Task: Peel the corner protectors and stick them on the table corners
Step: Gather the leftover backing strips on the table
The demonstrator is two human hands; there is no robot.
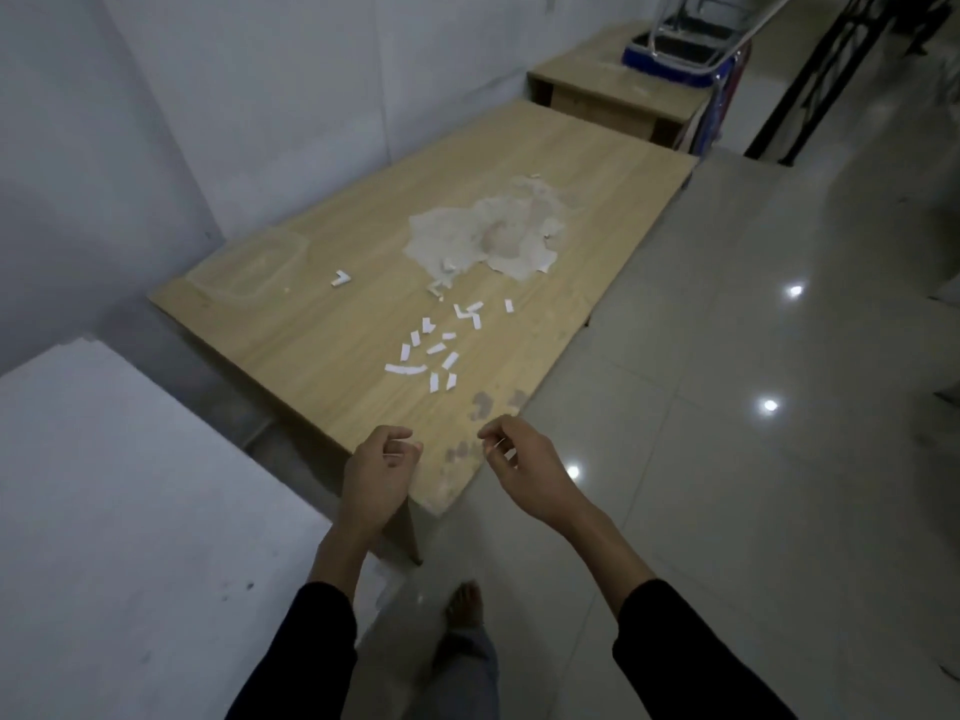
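Observation:
A light wooden table (322, 324) stretches away from me, its near corner (439, 504) between my hands. My left hand (382, 472) hovers over the near left edge with fingers curled, a thin white sliver showing between thumb and fingers. My right hand (519, 467) is just right of the corner and pinches a small white strip. Several white peeled backing strips (431, 350) lie scattered mid-table. One white L-shaped corner protector (341, 279) lies further left, and others (467, 310) sit among the strips.
A patch of torn, peeled surface (488, 236) marks the table's far half. A second wooden desk (618, 90) with a blue-framed chair (675, 49) stands beyond. White walls run on the left, with a white ledge (130, 511) at near left. Glossy tiled floor (753, 407) lies to the right. My bare foot (465, 605) is below.

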